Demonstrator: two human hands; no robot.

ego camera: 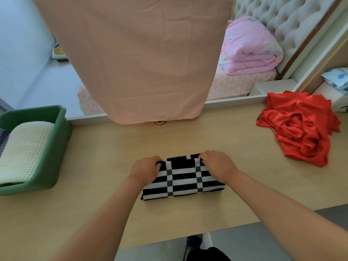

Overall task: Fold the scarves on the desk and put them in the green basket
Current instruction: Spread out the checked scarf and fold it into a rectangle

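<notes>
Left hand [146,169] and right hand [218,164], fingers curled, pinch the far corners of the folded checked scarf [185,182] near the desk's [113,151] front edge; lifted by corners alone toward the green basket [47,172], its layers could fall open.

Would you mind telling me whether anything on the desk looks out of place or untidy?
Only the red cloth stands out: it lies crumpled in a heap at the right end of the desk. The black-and-white scarf is neatly folded.
</notes>
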